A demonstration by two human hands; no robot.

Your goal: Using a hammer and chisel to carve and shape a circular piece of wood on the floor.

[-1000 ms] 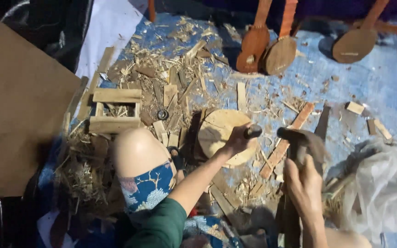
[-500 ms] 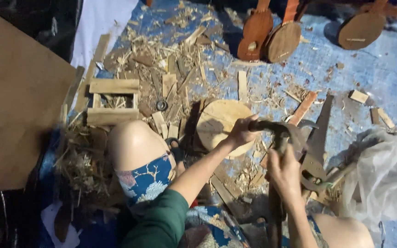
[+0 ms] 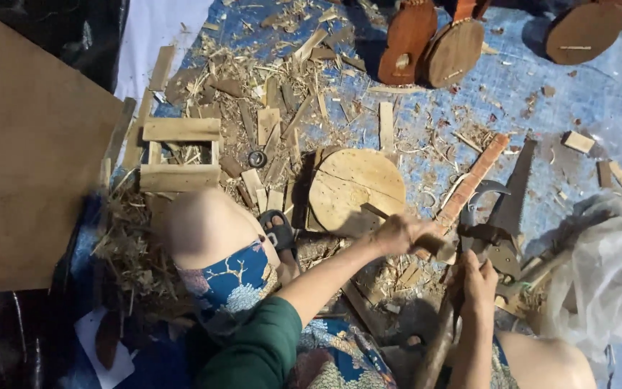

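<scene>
Left hand (image 3: 406, 234): reaches across the body, fingers curled tight around a small wooden piece (image 3: 433, 246) and pressing it down just beside the round wooden block (image 3: 355, 189).
Right hand (image 3: 478, 282): fingers wrapped firmly around the long wooden handle (image 3: 437, 346) of a hatchet, whose dark metal head (image 3: 485, 234) sits just right of the held piece.
Wooden piece: mostly hidden under the left hand; its shape cannot be told. It lies at the lower right edge of the round block, touching or nearly touching the long reddish strip (image 3: 469, 180).
Step in hand: it looks like chopping or trimming, with one hand steadying and the other working the tool close against the wood.
Next move calls for: by my judgement, a short controlled stroke with the left fingers kept clear of the blade, since the two hands are very near each other.
Nearby: a hand saw (image 3: 514, 205) lies beside the hatchet head; wood chips (image 3: 282, 122) litter the blue sheet (image 3: 599, 94); a small wooden frame (image 3: 180, 155) stands to the left; a crumpled plastic bag (image 3: 602, 266) sits at right.
</scene>
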